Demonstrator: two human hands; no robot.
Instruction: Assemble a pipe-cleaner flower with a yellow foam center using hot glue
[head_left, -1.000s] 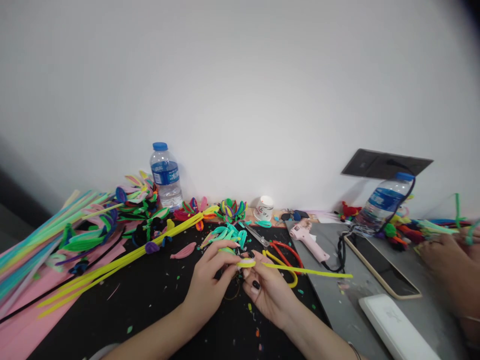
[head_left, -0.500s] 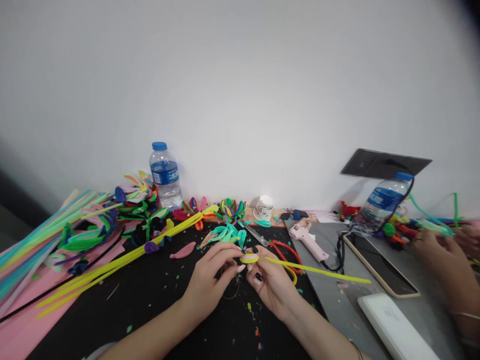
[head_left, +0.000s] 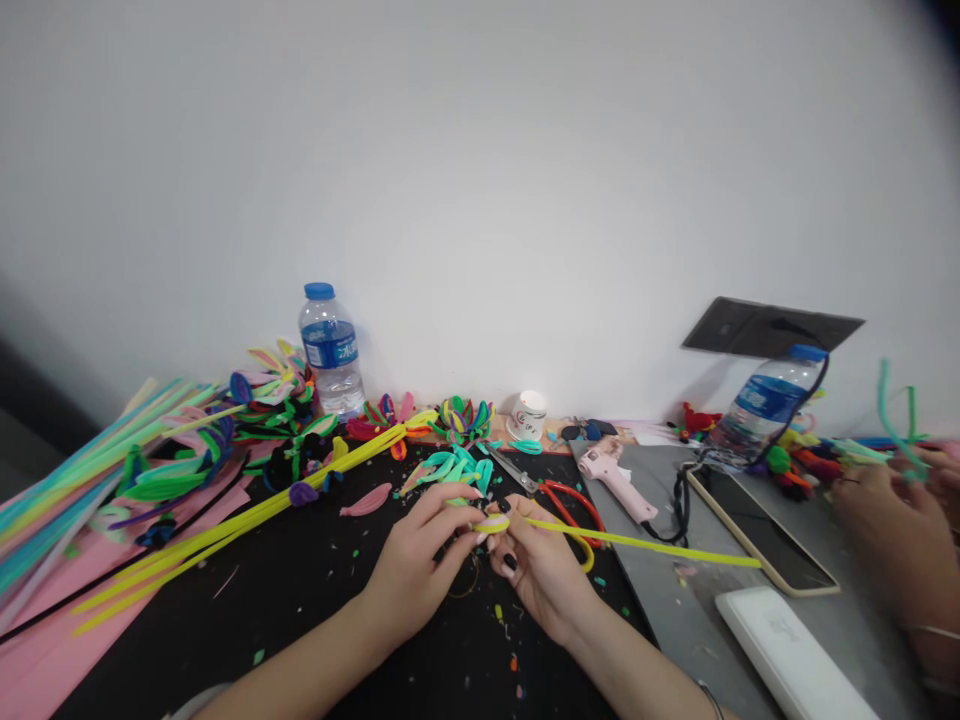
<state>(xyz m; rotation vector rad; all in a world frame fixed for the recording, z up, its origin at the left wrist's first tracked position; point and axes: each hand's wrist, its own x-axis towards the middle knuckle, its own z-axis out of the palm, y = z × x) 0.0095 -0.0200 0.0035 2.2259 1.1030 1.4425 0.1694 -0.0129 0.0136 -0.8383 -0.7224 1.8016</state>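
Observation:
Between my two hands, over the black mat (head_left: 315,600), is a small coil of yellow and pale pink pipe cleaner. My left hand (head_left: 420,550) pinches its left side with thumb and fingertips. From the other side my right hand (head_left: 541,570) grips the coil. A long yellow pipe cleaner (head_left: 660,547) runs out past my right hand over the grey surface. Behind the hands lie scissors (head_left: 551,492) with orange-red handles, partly covered by the right hand, and a bunch of turquoise pipe cleaner petals (head_left: 454,468). A loose pink petal (head_left: 366,500) rests to the left.
Pipe cleaner bundles (head_left: 90,480) and finished flowers (head_left: 292,440) crowd the left. A water bottle (head_left: 330,350), a paper cup (head_left: 527,416) and a pink glue gun (head_left: 619,485) stand or lie toward the wall. At right are a phone (head_left: 761,530), a white power bank (head_left: 791,650) and another person's hands (head_left: 885,520).
The coil and my fingertips have shifted slightly left and down. The yellow strand's free end reaches farther right. At the right, the other person's green strip now stands more upright.

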